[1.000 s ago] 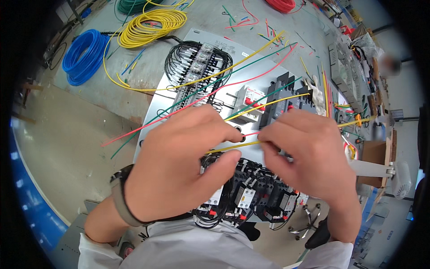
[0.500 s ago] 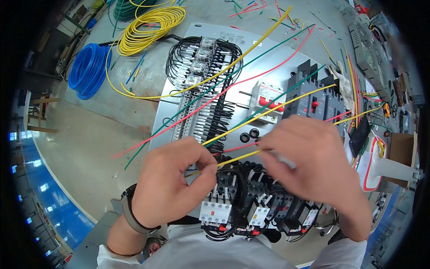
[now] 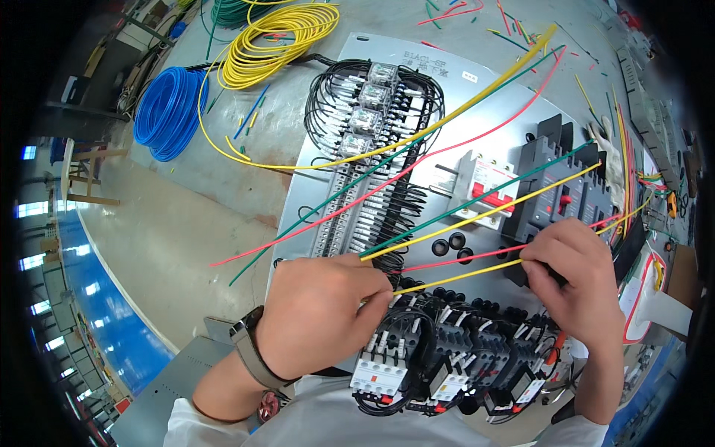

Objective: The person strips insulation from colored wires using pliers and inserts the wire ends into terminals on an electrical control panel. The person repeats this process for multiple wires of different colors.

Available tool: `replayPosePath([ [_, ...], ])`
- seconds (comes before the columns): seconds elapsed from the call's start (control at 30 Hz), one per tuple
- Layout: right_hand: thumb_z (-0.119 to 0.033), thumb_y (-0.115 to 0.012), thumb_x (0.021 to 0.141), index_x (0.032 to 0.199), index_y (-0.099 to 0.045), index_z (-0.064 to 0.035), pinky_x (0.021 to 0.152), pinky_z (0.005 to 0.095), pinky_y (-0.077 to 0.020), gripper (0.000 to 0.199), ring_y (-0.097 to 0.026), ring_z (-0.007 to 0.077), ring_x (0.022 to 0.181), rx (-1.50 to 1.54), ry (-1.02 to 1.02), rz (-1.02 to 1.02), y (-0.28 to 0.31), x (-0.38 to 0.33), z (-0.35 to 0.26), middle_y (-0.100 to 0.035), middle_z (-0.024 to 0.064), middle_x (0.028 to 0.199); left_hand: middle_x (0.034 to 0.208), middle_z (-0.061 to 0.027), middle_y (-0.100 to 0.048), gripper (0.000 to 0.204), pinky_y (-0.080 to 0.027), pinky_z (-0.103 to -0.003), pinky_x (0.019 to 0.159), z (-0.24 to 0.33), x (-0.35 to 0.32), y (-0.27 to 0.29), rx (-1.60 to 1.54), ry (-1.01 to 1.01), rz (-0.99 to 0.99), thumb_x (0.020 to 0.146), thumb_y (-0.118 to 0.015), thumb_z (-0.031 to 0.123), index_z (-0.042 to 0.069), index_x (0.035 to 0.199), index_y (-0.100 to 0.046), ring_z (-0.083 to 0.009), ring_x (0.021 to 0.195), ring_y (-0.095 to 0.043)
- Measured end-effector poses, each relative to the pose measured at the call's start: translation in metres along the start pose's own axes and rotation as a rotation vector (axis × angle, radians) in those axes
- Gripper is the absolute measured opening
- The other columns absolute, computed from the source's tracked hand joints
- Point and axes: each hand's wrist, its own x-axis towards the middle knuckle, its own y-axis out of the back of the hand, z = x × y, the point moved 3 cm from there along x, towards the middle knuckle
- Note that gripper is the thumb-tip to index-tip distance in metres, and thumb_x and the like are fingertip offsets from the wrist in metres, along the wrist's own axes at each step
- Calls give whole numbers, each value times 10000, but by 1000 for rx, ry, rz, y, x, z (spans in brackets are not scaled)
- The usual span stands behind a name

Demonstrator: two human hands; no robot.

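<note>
My left hand (image 3: 331, 313), with a dark watch strap on the wrist, pinches a yellow wire (image 3: 458, 279) near the lower middle. Farther right along the same wire, the thumb and fingers of my right hand (image 3: 572, 277) are closed on it. Between the hands the yellow wire runs nearly straight, above a row of black contactors (image 3: 469, 339) with white labels. Just beyond it lies a red wire (image 3: 462, 261). Another yellow wire (image 3: 484, 216) and a green wire (image 3: 488, 191) slant toward the black circuit breakers (image 3: 555, 175). My left hand covers the left ends of several wires.
The metal mounting plate (image 3: 454, 97) carries relays (image 3: 365, 119), terminal blocks (image 3: 339, 212) and a white breaker with a red lever (image 3: 484, 188). Blue (image 3: 170, 112) and yellow wire coils (image 3: 279, 45) lie at the far left. Longer loose wires cross over the plate. Cut wire scraps lie at the back.
My right hand has slid right along the yellow wire, widening the gap from my left hand. Its fingers now pinch the wire. The whole view has shifted slightly.
</note>
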Motion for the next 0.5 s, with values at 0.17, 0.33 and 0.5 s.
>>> replayPosePath([
  [0.17, -18, -786, 794, 922, -719, -49, 699, 411, -486, 148, -639, 295, 794, -69, -5, -23, 1, -3, 0, -677, 90, 887, 771, -94, -721, 33, -522, -405, 599, 2, 3, -1, 46, 10, -49, 827, -775, 82, 89, 857, -784, -304, 705, -697],
  [0.33, -49, -781, 778, 900, -698, -72, 761, 414, -469, 150, -631, 281, 821, -188, 66, 29, 4, -6, 3, -672, 62, 909, 783, -107, -721, 45, -520, -410, 617, 5, 8, -1, -54, 15, -7, 811, -775, 41, 68, 844, -763, -331, 717, -695],
  [0.5, -75, -756, 716, 918, -688, -74, 808, 403, -482, 213, -638, 252, 868, -253, 130, 91, 0, -13, 8, -652, 44, 941, 743, -87, -713, 13, -507, -420, 589, 9, 6, -2, -20, 61, 2, 828, -762, 82, 85, 815, -759, -319, 681, -685],
])
